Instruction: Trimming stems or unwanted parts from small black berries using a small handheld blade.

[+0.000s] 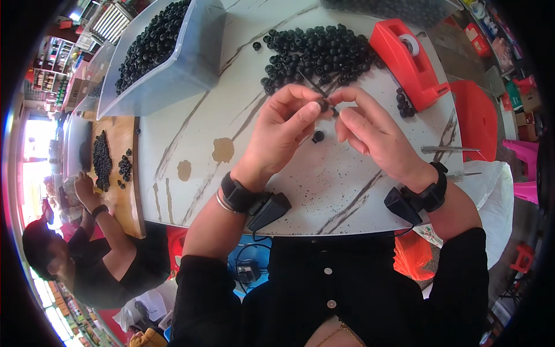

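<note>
In front of me, over a white table (272,196) with dark veins, my two hands meet. A round dark bead (322,105) is pinched between thumb and forefinger of my left hand (283,124). My right hand (376,130) has its fingers closed around a slim dark pointed tool (312,84), whose tip points up and left past the bead. Fingers partly hide the tool's lower end. One loose black bead (318,136) lies just below the hands, with dark specks scattered nearer me. Beyond my hands spreads a pile of black beads (324,52).
A clear plastic bin (196,63) full of black beads stands at far left. On the right are a red tape dispenser (407,66), a few beads (404,104) and metal tweezers (448,149). A co-worker (98,248) handles beads at a wooden table (130,196) on the left.
</note>
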Demonstrator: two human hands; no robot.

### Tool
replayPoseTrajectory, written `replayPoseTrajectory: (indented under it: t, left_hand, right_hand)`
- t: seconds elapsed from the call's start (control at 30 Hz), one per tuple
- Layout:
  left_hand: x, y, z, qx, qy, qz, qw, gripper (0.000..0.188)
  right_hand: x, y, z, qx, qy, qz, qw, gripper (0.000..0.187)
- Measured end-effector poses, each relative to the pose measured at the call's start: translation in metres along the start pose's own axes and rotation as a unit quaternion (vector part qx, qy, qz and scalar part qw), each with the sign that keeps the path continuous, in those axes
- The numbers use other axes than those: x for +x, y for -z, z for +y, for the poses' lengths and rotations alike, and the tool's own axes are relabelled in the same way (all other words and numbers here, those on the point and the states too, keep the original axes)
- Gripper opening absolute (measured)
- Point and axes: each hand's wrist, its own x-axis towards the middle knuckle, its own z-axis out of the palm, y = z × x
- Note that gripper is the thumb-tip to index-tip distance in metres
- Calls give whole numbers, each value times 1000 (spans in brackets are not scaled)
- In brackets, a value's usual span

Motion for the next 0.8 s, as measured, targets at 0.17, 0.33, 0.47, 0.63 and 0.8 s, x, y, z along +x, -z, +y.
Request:
replayPoseTrajectory:
  t: [0.17, 0.33, 0.47, 0.63, 0.8]
  left_hand:
    - [1, 5, 0, -20, 15, -15, 1000, 13]
    - [0, -1, 1, -33, 18, 2, 999, 12]
    - [0, 0, -1, -32, 20, 19, 999, 9]
    - [0, 1, -2, -46, 20, 20, 999, 9]
    - [0, 1, -2, -45, 21, 12, 999, 9]
  right_hand:
    - [-1, -2, -1, -42, 17, 8, 999, 26]
    - [-1, -3, 0, -82, 42, 14, 996, 28]
    - [-2, -4, 2, -118, 66, 18, 991, 30]
    - [-3, -5, 0, -127, 73, 21, 989, 30]
    - [-3, -5, 2, -116, 79, 21, 990, 28]
